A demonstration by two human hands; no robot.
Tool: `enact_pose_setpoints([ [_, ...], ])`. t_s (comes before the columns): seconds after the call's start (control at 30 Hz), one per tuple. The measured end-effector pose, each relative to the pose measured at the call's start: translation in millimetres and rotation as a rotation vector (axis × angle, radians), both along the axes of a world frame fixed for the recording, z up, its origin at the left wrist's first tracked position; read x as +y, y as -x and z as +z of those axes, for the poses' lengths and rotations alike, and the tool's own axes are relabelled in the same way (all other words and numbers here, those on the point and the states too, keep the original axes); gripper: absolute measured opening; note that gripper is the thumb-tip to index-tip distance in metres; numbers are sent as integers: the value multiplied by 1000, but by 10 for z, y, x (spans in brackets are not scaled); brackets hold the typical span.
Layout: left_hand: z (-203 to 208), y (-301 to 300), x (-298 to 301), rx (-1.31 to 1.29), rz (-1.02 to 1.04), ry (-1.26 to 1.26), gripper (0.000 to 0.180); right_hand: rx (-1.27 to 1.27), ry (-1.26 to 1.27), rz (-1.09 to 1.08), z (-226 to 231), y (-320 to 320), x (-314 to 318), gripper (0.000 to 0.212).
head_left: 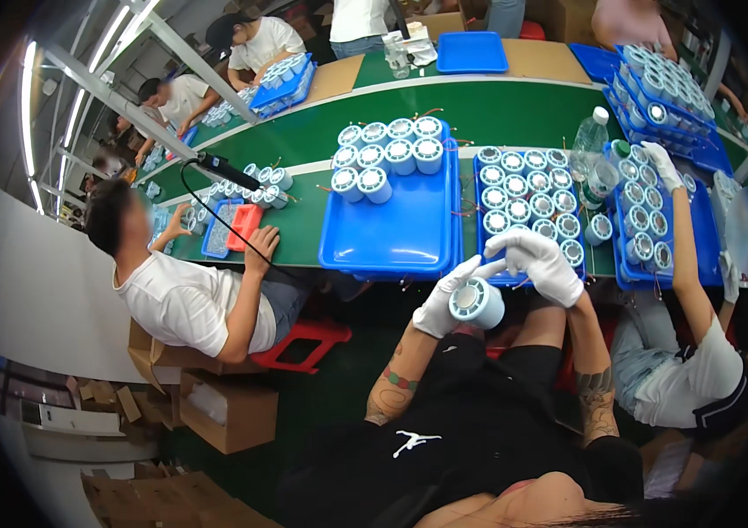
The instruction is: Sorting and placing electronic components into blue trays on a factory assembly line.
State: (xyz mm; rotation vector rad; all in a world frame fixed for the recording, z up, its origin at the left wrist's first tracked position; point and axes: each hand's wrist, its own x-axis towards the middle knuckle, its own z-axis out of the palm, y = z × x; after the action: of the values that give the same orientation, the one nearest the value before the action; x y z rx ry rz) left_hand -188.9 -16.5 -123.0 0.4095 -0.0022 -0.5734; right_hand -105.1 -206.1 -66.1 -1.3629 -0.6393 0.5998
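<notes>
Both of my hands wear white gloves. My left hand (pixel 442 304) is closed on a light-blue cylinder (pixel 476 303) with a round metallic centre, held tilted above my lap at the table's near edge. Above and to the right of it, my right hand (pixel 543 266) has its fingers stretched out and a little curved, with nothing seen in them. Just beyond my hands, a blue tray (pixel 482 236) carries rows of similar cylinders (pixel 515 185). To its left, another blue tray (pixel 383 238) bears several more cylinders (pixel 400 156) at its far end, some with thin red wires.
A green conveyor (pixel 303 128) runs behind the trays. Clear bottles (pixel 589 136) stand right of the full tray. A gloved co-worker's hand (pixel 663 167) reaches over the right-hand tray (pixel 695 238). At left, a seated person (pixel 193 290) works beside a red box (pixel 244 227).
</notes>
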Motion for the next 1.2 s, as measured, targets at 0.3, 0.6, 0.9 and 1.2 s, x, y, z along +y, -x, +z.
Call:
enact_pose_setpoints([
  [0.3, 142, -73, 434, 203, 433, -411, 40, -577, 107, 79, 122, 153, 670, 53],
  [0.6, 27, 174, 783, -112, 1086, -389, 40, -588, 125, -841, -273, -504, 1757, 51],
  [0.9, -134, 407, 891, -131, 1052, -463, 40, -488, 627, -586, -673, -520, 2328, 47],
  [1.2, -178, 510, 830, -98, 1107, -589, 35, -905, 242, -671, -631, -412, 1159, 32],
])
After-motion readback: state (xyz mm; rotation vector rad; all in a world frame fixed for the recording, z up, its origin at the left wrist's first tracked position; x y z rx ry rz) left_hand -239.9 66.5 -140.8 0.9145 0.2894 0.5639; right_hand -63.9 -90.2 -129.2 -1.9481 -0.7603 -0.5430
